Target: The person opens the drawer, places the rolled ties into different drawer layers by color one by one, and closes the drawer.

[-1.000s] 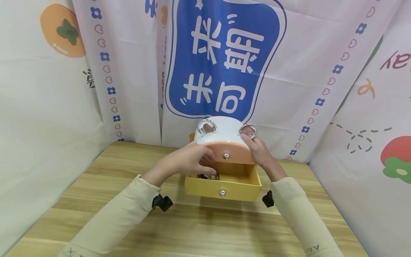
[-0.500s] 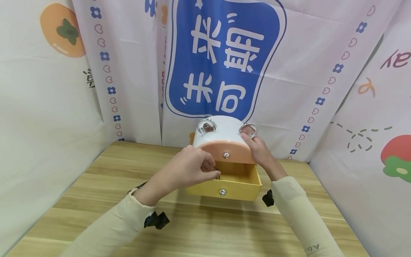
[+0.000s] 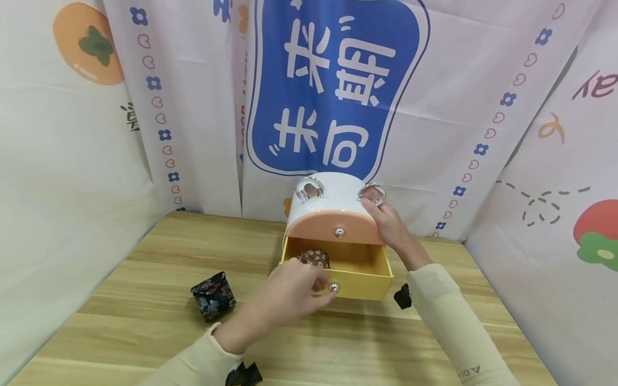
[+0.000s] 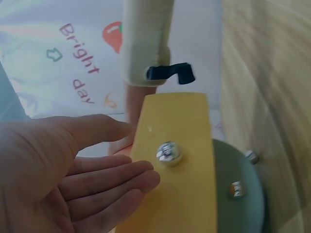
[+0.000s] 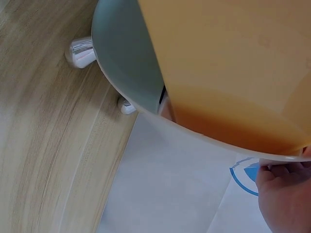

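Note:
A small frog-like drawer cabinet has a white rounded top (image 3: 333,194), an orange upper drawer (image 3: 316,228) and a yellow drawer (image 3: 301,280) pulled out. A brown floral pouch (image 3: 316,258) lies in the yellow drawer's left part. My left hand (image 3: 289,292) is in front of that drawer, overlapping its lower left front. In the left wrist view, its loosely extended fingers are beside the silver knob (image 4: 169,153) and hold nothing. My right hand (image 3: 393,230) grips the cabinet's right side, thumb by the right silver ring (image 3: 372,194); its other fingers are mostly hidden.
A dark floral pouch (image 3: 214,297) sits on the wooden table (image 3: 159,284) left of the cabinet. Below the yellow drawer is a green rounded front (image 4: 240,170) with a silver knob. Printed white cloth (image 3: 203,123) hangs behind and at both sides.
My left hand has come out of the yellow drawer, lower and towards me, uncovering the brown pouch. The dark pouch, earlier behind my left arm, now shows. My right hand stays put.

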The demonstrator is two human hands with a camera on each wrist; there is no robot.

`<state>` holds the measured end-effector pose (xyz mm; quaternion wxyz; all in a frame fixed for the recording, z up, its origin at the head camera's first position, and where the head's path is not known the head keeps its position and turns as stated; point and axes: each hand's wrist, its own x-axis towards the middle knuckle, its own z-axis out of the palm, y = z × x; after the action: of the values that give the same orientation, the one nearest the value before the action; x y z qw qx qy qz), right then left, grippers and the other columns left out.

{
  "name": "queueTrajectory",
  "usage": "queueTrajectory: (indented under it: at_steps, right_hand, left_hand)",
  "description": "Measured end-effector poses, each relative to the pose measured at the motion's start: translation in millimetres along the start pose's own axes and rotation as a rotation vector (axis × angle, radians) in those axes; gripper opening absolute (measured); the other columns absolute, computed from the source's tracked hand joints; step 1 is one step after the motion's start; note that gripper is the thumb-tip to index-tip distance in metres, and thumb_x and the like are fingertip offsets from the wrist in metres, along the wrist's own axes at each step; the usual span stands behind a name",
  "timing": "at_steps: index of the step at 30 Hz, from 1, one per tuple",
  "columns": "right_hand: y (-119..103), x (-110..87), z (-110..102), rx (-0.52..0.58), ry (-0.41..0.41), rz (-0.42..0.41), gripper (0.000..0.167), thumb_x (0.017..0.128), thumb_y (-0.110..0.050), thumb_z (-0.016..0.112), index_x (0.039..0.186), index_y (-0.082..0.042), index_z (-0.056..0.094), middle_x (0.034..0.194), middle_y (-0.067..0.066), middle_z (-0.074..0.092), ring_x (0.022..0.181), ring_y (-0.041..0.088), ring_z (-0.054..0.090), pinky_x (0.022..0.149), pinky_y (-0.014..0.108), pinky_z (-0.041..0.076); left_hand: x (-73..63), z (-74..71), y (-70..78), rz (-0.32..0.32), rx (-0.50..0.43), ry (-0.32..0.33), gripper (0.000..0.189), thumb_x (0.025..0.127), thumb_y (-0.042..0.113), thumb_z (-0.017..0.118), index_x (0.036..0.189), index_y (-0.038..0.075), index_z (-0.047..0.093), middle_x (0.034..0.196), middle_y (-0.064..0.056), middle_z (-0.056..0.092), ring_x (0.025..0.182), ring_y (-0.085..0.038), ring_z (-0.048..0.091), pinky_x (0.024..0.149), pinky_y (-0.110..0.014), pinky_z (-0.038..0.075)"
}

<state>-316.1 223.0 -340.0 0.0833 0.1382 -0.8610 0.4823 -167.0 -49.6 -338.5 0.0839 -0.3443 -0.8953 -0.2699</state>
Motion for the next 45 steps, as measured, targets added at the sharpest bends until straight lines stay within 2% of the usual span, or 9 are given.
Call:
queueTrajectory:
  at_steps: [3, 9, 17, 19, 24, 27, 35, 38, 45]
  right_hand:
    - [-1.3, 0.3, -0.1, 0.002, -0.006, -0.005, 0.06, 0.109, -0.054, 0.042, 0.144, -0.008, 0.058, 0.106, 0.018, 0.064, 0.095, 0.023, 0.059, 0.098, 0.039, 0.044]
    - [-2.6, 0.3, -0.4, -0.002, 0.007, -0.008, 0.059, 0.109, -0.053, 0.043, 0.144, -0.008, 0.058, 0.109, 0.017, 0.064, 0.097, 0.022, 0.058, 0.098, 0.038, 0.044]
    - [-3.3, 0.7, -0.7, -0.01, 0.019, -0.01, 0.058, 0.109, -0.051, 0.044, 0.143, -0.006, 0.059, 0.115, 0.021, 0.065, 0.101, 0.022, 0.058, 0.1, 0.037, 0.043]
    - [-3.8, 1.2, -0.4, -0.009, 0.019, -0.014, 0.058, 0.109, -0.051, 0.044, 0.141, -0.005, 0.06, 0.115, 0.021, 0.065, 0.102, 0.022, 0.058, 0.1, 0.037, 0.043]
    - [-3.5, 2.1, 0.1, -0.01, 0.02, -0.019, 0.057, 0.109, -0.051, 0.044, 0.137, -0.005, 0.062, 0.108, 0.021, 0.065, 0.098, 0.024, 0.059, 0.097, 0.039, 0.045]
    - [-3.1, 2.0, 0.1, -0.004, 0.023, -0.017, 0.057, 0.109, -0.051, 0.044, 0.138, -0.005, 0.061, 0.11, 0.02, 0.065, 0.099, 0.025, 0.059, 0.098, 0.039, 0.044]
    - [-2.5, 1.2, 1.2, -0.008, 0.022, 0.007, 0.058, 0.109, -0.053, 0.044, 0.14, -0.006, 0.059, 0.112, 0.02, 0.062, 0.099, 0.025, 0.058, 0.097, 0.037, 0.043]
    - [-2.3, 0.6, 1.7, -0.009, 0.024, 0.006, 0.057, 0.109, -0.052, 0.044, 0.14, -0.006, 0.059, 0.113, 0.02, 0.062, 0.099, 0.025, 0.058, 0.097, 0.037, 0.043]
    - [-1.6, -0.2, 1.9, 0.022, 0.017, -0.005, 0.057, 0.109, -0.051, 0.044, 0.14, -0.006, 0.059, 0.114, 0.02, 0.063, 0.102, 0.025, 0.057, 0.099, 0.038, 0.043]
  left_hand:
    - [-1.6, 11.7, 0.5, 0.0, 0.073, 0.016, 0.014, 0.088, 0.027, 0.085, 0.084, 0.017, 0.076, 0.078, 0.006, 0.077, 0.065, 0.0, 0.063, 0.063, -0.02, 0.054]
    - [-3.0, 29.6, -1.2, -0.048, 0.118, 0.021, 0.019, 0.089, 0.03, 0.084, 0.082, 0.016, 0.075, 0.065, 0.011, 0.065, 0.054, 0.002, 0.046, 0.053, -0.016, 0.043]
    - [-4.0, 42.0, -4.6, -0.06, 0.152, 0.059, 0.046, 0.09, 0.031, 0.084, 0.062, 0.022, 0.048, 0.054, 0.014, 0.04, 0.053, -0.001, 0.034, 0.047, -0.018, 0.035]
    - [-3.3, 43.6, -5.3, -0.066, 0.158, 0.07, 0.045, 0.09, 0.03, 0.083, 0.061, 0.022, 0.05, 0.054, 0.013, 0.042, 0.052, -0.001, 0.034, 0.046, -0.018, 0.035]
    - [-1.2, 46.1, -6.0, -0.088, 0.14, 0.106, 0.03, 0.092, 0.028, 0.082, 0.066, 0.019, 0.07, 0.057, 0.011, 0.06, 0.05, 0.0, 0.038, 0.047, -0.017, 0.037]
    - [-0.3, 47.5, -6.3, -0.105, 0.113, 0.122, 0.025, 0.093, 0.026, 0.08, 0.07, 0.017, 0.075, 0.057, 0.012, 0.06, 0.049, 0.001, 0.037, 0.045, -0.017, 0.036]
    - [0.3, 54.5, -8.8, -0.121, 0.117, 0.155, 0.022, 0.09, 0.027, 0.08, 0.072, 0.018, 0.076, 0.051, 0.013, 0.047, 0.047, 0.001, 0.033, 0.042, -0.015, 0.031]
    - [0.6, 56.8, -10.3, -0.121, 0.131, 0.171, 0.027, 0.089, 0.028, 0.08, 0.066, 0.019, 0.07, 0.049, 0.013, 0.042, 0.048, 0.001, 0.032, 0.042, -0.015, 0.029]
    - [3.2, 59.6, -12.8, -0.122, 0.141, 0.191, 0.032, 0.088, 0.029, 0.081, 0.061, 0.021, 0.066, 0.049, 0.014, 0.041, 0.048, 0.001, 0.033, 0.042, -0.016, 0.031]
